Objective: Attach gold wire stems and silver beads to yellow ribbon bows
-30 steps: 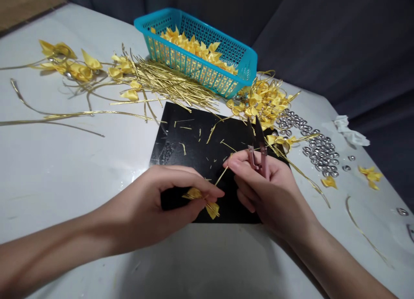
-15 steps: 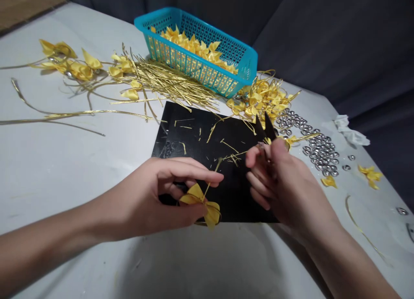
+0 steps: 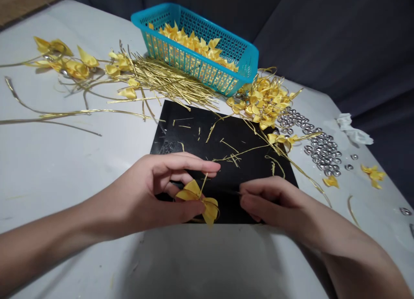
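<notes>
While the left hand [image 3: 142, 191] pinches a yellow bow [image 3: 211, 210], the right hand [image 3: 280, 200] sits nearer now, apparently gripping snips [image 3: 235, 192], thread [image 3: 250, 151] seemingly ditched.

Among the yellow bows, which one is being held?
The bow in the left hand, above the near part of the mat; the other bows lie untouched.

Yellow bow [image 3: 211, 209] partly hidden, forearms [image 3: 61, 241] cut off
</notes>
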Demonstrator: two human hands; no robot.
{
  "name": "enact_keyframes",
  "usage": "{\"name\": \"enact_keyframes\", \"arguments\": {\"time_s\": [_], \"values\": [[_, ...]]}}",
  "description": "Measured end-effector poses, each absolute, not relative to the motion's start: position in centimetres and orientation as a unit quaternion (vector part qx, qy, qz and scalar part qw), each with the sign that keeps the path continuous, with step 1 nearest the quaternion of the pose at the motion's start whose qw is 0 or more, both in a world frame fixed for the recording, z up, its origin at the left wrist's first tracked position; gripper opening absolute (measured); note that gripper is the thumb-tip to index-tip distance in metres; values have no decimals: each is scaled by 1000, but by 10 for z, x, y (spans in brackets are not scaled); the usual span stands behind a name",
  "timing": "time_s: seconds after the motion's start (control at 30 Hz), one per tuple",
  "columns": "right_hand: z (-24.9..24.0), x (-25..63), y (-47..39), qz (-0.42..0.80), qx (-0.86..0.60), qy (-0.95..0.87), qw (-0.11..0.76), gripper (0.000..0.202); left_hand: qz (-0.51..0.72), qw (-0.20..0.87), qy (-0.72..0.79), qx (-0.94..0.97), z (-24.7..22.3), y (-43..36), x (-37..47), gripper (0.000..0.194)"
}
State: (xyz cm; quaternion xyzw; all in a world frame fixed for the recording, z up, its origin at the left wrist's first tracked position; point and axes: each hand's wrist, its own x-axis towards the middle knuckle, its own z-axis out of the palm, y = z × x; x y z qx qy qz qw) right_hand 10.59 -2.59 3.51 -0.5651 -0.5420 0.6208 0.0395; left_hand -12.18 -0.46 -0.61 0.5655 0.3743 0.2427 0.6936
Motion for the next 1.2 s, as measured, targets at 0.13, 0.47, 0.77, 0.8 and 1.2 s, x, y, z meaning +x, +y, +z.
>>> {"name": "enact_keyframes", "arguments": {"time_s": [0.13, 0.47, 0.77, 0.8, 1.2], "values": [[28, 101, -28, 649, -539, -534, 56, 48, 248, 692, 366, 571, -7, -6, -123, 40], [30, 92, -23, 694, -505, -512, 44, 52, 254, 684, 367, 577, -7, -6, -123, 39], [19, 95, -24, 744, -462, -478, 63, 48, 233, 678, 366, 593, -6, -6, -124, 39], [17, 95, -25, 756, -453, -467, 72, 47, 231, 677, 368, 595, -6, -6, -124, 39], [14, 86, -25, 851, -387, -336, 117, 45, 239, 667, 374, 599, -5, -7, -123, 38]]}}
